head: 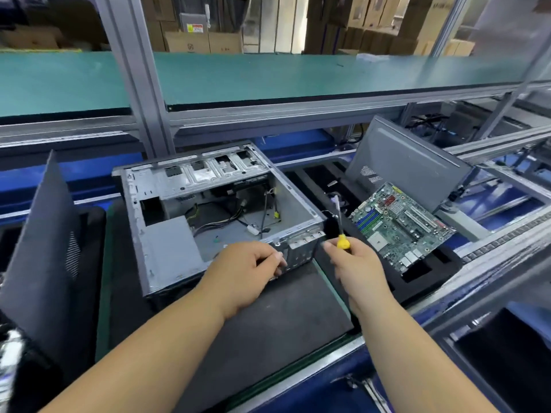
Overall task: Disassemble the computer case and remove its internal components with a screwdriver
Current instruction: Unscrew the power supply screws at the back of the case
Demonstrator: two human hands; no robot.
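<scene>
An open grey computer case (167,251) lies on a dark mat, its side off, with loose cables (229,219) and a grey power supply box (171,242) inside. My left hand (247,269) grips the case's near right corner at the metal rear panel. My right hand (354,263) holds a yellow-handled screwdriver (341,231), shaft pointing up and away, just right of that corner. A green motherboard (402,225) rests tilted on black foam to the right of the case.
A grey side panel (38,263) stands upright at the left. Another grey panel (408,165) leans behind the motherboard. An aluminium frame post (140,84) and a green shelf (268,76) rise behind the case. Conveyor rails (492,248) run along the right.
</scene>
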